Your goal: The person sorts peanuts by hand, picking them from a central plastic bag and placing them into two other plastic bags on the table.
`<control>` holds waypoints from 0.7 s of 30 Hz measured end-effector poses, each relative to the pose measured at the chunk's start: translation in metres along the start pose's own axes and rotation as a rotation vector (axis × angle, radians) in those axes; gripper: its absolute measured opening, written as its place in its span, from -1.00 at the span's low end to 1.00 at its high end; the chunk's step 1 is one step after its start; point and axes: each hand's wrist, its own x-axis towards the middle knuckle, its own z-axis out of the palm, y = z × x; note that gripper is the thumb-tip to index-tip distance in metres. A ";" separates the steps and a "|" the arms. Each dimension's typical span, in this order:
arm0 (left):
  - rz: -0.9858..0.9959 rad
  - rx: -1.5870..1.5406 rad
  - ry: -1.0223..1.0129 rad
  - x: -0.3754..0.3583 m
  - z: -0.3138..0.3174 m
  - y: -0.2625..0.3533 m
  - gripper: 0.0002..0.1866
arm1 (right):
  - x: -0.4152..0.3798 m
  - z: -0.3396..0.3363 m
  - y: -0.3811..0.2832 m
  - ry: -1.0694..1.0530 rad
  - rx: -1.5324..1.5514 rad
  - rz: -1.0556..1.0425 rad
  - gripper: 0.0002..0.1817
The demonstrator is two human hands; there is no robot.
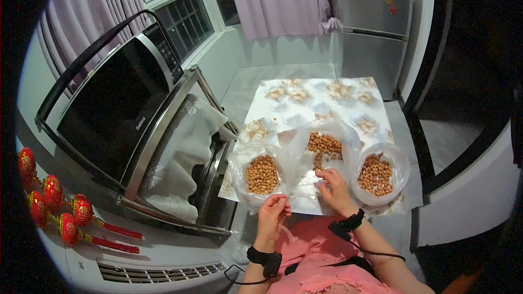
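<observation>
Three clear plastic bags holding brown nuts or beans lie on a table with a floral cloth (283, 98). The left bag (235, 158) and the right bag (402, 169) each hold a round pile; in the middle bag (299, 141) the pile is looser, with some pieces strung toward me. My left hand (274, 210) is closed at the near edge of the left bag, its fingertips pinched; what they hold is too small to make out. My right hand (334, 189) reaches over the near part of the middle bag, fingers bent and partly apart, just below the loose pieces.
A black microwave (114, 109) stands on a metal rack (158, 141) with a white cloth (185, 152) at the left. Red lantern ornaments (68, 228) hang at the lower left. A grey fridge (373, 54) stands behind the table, near pink curtains (283, 5).
</observation>
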 end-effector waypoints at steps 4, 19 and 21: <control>0.053 -0.084 0.048 0.021 -0.012 0.012 -0.84 | 0.007 0.002 0.011 0.016 -0.164 -0.080 -0.65; 0.002 -0.096 -0.072 0.049 0.017 -0.007 -0.77 | 0.005 0.013 0.013 0.128 -0.210 -0.113 -0.68; -0.132 0.051 -0.175 0.047 0.029 -0.026 -0.78 | 0.005 0.015 0.017 0.094 -0.269 -0.148 -0.68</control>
